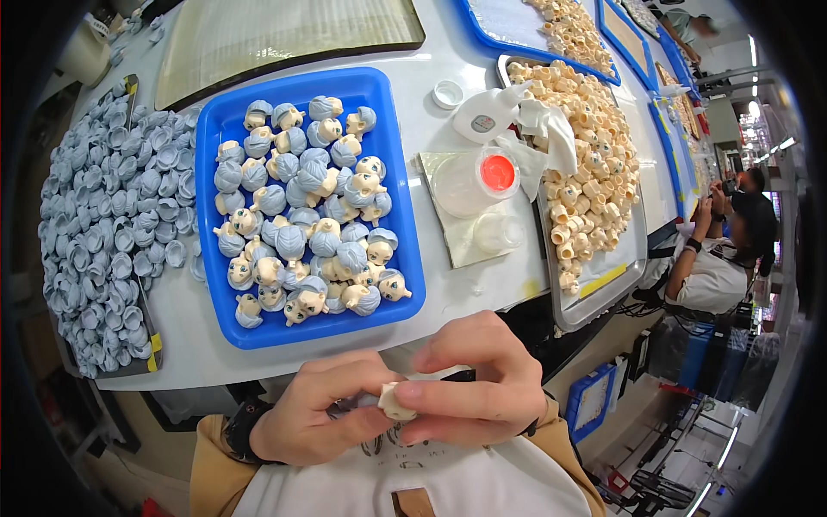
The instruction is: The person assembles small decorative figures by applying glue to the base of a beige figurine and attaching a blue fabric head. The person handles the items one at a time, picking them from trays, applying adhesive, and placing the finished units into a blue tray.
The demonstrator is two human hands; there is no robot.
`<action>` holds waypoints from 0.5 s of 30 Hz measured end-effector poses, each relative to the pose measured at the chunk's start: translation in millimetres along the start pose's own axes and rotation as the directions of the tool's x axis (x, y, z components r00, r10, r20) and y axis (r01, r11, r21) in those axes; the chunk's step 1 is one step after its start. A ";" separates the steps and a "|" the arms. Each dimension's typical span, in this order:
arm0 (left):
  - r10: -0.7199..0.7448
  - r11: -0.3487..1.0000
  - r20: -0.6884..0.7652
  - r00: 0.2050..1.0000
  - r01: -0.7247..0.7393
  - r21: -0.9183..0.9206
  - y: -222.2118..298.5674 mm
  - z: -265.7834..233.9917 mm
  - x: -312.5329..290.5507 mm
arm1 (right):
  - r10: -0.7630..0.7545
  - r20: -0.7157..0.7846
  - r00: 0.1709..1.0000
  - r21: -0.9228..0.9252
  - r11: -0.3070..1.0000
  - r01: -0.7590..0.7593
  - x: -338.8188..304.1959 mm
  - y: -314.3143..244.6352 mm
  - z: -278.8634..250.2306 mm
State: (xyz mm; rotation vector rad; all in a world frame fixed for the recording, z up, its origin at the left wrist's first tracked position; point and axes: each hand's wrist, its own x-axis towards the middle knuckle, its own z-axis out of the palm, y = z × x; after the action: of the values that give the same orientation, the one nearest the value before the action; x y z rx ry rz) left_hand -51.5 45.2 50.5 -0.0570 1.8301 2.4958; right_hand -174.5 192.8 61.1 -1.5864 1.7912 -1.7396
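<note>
Close to my chest, a small cream doll head piece [394, 401] is pinched between my two hands. My left hand [314, 412] closes on it from the left, with a bit of grey-blue showing among the fingers. The thumb and fingers of my right hand [482, 379] press it from the right. Much of the piece is hidden by the fingers. Beyond my hands, a blue tray [345, 334] holds several doll heads [306, 302] with painted eyes and grey-blue hair.
Grey-blue hair pieces [112, 224] are heaped at left. At right, a metal tray [636, 250] carries cream head pieces [594, 164]. Between stand a white squeeze bottle [484, 116], a jar with red contents [498, 173] and a small clear jar [500, 233]. A co-worker [724, 250] is at far right.
</note>
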 end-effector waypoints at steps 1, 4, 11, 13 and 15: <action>0.013 1.000 0.003 1.000 -0.013 0.007 -1.7 1.8 1.2 | 0.032 0.004 0.999 -0.013 0.999 -0.032 -1.1 -1.0 -1.0; 0.014 0.996 0.071 0.997 -0.020 0.083 -1.2 -2.2 2.0 | 0.059 0.003 0.998 0.065 0.996 -0.059 -1.2 -0.7 2.4; -0.266 0.955 -0.029 0.964 0.259 -0.147 8.2 0.3 -2.3 | 0.033 -0.418 0.908 -0.357 0.913 -0.198 4.4 -5.4 -47.1; -0.283 0.949 -0.020 0.959 0.277 -0.151 11.9 3.3 -1.3 | 0.136 -0.356 0.925 -0.595 0.730 -0.336 11.6 -2.2 -64.0; -0.278 0.949 -0.013 0.961 0.272 -0.161 12.4 4.8 -0.5 | 0.237 -0.268 0.934 -0.676 0.644 -0.357 16.2 4.1 -71.7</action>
State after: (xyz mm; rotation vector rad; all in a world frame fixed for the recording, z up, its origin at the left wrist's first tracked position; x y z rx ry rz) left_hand -51.7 46.1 63.7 -0.3402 1.5088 2.4466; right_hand -236.1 223.3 87.4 -1.2328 2.8625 -1.0596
